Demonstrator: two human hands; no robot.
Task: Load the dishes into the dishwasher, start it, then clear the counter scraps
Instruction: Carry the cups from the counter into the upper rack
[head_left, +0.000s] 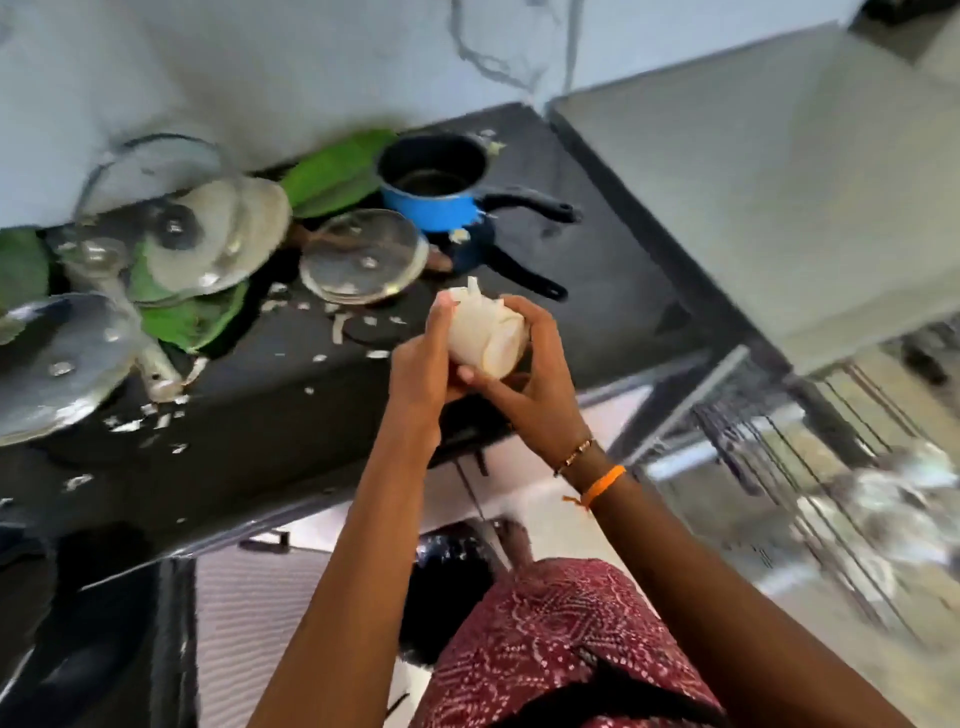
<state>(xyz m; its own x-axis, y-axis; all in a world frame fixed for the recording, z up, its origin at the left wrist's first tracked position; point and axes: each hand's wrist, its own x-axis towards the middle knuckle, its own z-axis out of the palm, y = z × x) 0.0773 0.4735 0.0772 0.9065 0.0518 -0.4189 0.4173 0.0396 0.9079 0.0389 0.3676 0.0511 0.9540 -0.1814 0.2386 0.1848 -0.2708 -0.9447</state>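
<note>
Both my hands hold one pale bundle of scraps, white peels bunched together, just above the front of the black counter. My left hand cups it from the left and my right hand from the right and below. White scrap bits lie scattered over the counter. At the back stand a blue saucepan, a glass lid, more lids and plates on green leaves, and a steel plate at the left. The dishwasher's wire rack shows pulled out at the right.
A second black-handled pan sits under the blue one. A pale open door or panel rises at the right above the rack. The marble wall backs the counter. Dishes in the rack are blurred.
</note>
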